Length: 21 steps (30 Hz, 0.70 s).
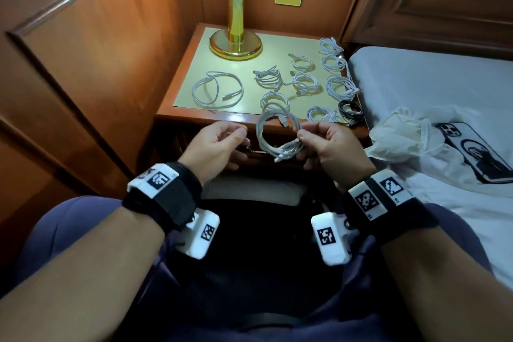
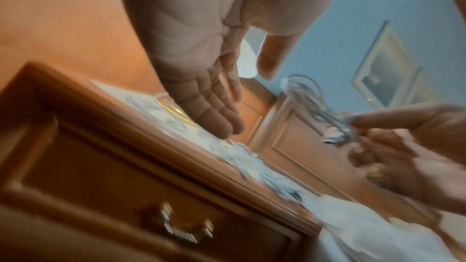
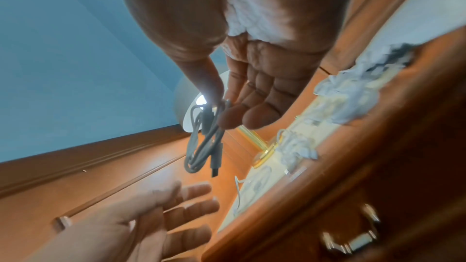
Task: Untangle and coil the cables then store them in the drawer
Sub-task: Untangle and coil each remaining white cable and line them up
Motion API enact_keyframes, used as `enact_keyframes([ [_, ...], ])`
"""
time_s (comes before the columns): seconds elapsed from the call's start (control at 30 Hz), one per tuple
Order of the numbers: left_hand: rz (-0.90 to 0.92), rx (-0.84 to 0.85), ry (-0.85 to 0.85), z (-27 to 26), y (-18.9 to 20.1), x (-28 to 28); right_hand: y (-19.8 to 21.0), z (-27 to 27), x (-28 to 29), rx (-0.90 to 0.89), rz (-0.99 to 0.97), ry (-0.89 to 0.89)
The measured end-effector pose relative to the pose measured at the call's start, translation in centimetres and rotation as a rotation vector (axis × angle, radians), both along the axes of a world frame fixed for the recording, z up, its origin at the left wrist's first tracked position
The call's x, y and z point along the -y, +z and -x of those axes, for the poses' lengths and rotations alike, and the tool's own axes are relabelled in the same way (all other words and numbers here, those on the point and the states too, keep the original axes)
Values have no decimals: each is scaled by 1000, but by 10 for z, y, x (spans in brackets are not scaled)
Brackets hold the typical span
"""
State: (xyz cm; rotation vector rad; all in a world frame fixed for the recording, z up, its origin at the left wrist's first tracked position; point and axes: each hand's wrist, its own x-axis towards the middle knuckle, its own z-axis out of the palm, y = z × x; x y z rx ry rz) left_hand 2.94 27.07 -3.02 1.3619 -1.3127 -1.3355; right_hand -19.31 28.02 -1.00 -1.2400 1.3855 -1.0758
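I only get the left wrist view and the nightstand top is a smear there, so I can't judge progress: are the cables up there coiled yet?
Observer: Mostly. Besides the held coil in the right hand, the head view shows small white coils on the nightstand, plus one loose cable lying in a wide slack loop at the left.
Operator: All white?
Observer: No, one black cable lies coiled at the front right corner.
Operator: Anything on the bed?
Observer: A phone lies back up on the bed, beside a crumpled white bag.
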Motion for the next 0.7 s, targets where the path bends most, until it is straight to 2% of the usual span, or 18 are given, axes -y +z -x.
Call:
enact_keyframes([
  [0.07, 52, 200, 33, -18, 4, 32, 10, -3, 27, -43, 30, -5],
  [0.13, 94, 481, 47, -35, 2, 64, 14, -8, 55, -74, 40, -13],
  [0.2, 114, 766, 51, -46, -6, 91, 11, -15, 81, -86, 9, -28],
  [0.23, 127, 850, 34, -47, -11, 101, 7, -19, 92, -98, -6, -32],
  [0.33, 164, 995, -99, -35, -25, 124, -5, -32, 126, -197, -27, 1],
  [0.4, 118, 1099, -187, -27, -30, 135, -7, -38, 147, -293, -38, 27],
  [0.53, 20, 1259, -173, -38, -35, 149, -5, -46, 182, -374, -126, 63],
  [0.6, 18, 1261, -150, -52, -38, 151, -8, -53, 196, -402, -193, 69],
  [0.7, 6, 1141, -80, -74, -38, 150, -15, -70, 210, -413, -283, 82],
])
